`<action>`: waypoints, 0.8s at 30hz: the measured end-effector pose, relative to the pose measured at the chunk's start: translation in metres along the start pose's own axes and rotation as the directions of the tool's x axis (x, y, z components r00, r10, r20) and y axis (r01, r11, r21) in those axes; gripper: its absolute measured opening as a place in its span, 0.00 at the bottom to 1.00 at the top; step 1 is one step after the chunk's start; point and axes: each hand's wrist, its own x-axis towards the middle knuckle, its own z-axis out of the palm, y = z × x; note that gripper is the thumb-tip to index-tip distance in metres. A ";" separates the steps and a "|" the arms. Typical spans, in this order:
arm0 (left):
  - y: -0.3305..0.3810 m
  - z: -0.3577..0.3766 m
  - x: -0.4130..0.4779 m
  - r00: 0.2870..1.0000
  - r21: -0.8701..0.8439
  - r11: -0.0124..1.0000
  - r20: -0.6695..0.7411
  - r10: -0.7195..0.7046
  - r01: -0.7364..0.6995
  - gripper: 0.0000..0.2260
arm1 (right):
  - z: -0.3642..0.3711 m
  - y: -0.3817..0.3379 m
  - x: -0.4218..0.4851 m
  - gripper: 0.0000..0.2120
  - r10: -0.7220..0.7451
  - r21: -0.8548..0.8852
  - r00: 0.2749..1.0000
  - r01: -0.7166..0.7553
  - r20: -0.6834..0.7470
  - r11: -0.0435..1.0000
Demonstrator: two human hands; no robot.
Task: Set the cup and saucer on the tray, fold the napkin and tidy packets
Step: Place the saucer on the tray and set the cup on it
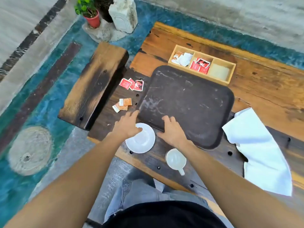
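A dark brown tray (189, 102) lies on the wooden table. My left hand (127, 125) reaches over the far rim of the white saucer (141, 140), fingers relaxed beside the tray's near left corner. My right hand (171, 130) rests on the tray's near edge with its fingers bent over the rim. A white cup (175, 159) sits upright near the table's front edge, its handle pointing toward me. An unfolded white napkin (258, 153) lies rumpled to the right of the tray. Red packets (131, 84) and orange packets (122, 104) lie loose left of the tray.
A wooden organiser box (202, 64) with three compartments stands behind the tray, holding white and red packets. A dark wooden bench (93, 84) sits left of the table. A potted plant (89, 12) and a stone block (123, 14) stand on the floor beyond.
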 end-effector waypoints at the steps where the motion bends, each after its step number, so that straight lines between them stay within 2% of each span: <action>1: -0.006 0.004 0.004 0.999 -0.010 1.000 0.033 -0.018 0.018 0.36 | 0.006 -0.002 0.003 0.27 0.038 0.021 0.999 -0.039 0.020 0.999; 5: -0.029 0.021 0.018 0.984 -0.025 0.992 0.135 -0.119 0.123 0.29 | 0.031 -0.011 0.017 0.21 0.185 0.141 0.977 -0.198 0.102 0.970; 8: -0.039 0.033 0.023 0.982 -0.042 0.990 0.140 -0.128 0.135 0.21 | 0.047 -0.016 0.027 0.18 0.260 0.200 0.954 -0.287 0.151 0.937; 11: -0.050 0.047 0.030 0.974 -0.075 0.983 0.163 -0.155 0.169 0.17 | 0.066 -0.017 0.037 0.10 0.342 0.243 0.914 -0.390 0.217 0.888; 14: -0.057 0.052 0.036 0.971 -0.213 0.959 0.191 -0.145 0.185 0.16 | 0.080 -0.019 0.041 0.14 0.382 0.305 0.884 -0.454 0.268 0.837; 18: -0.069 0.047 0.043 0.973 -0.378 0.905 0.191 -0.130 0.195 0.14 | 0.086 -0.015 0.045 0.10 0.395 0.329 0.888 -0.456 0.236 0.827; 21: -0.071 0.035 0.050 0.978 -0.444 0.881 0.190 -0.084 0.162 0.14 | 0.079 -0.012 0.047 0.05 0.400 0.366 0.893 -0.449 0.204 0.815; 24: -0.066 0.022 0.062 0.979 -0.482 0.865 0.200 -0.047 0.140 0.15 | 0.069 -0.012 0.051 0.06 0.414 0.413 0.899 -0.435 0.145 0.800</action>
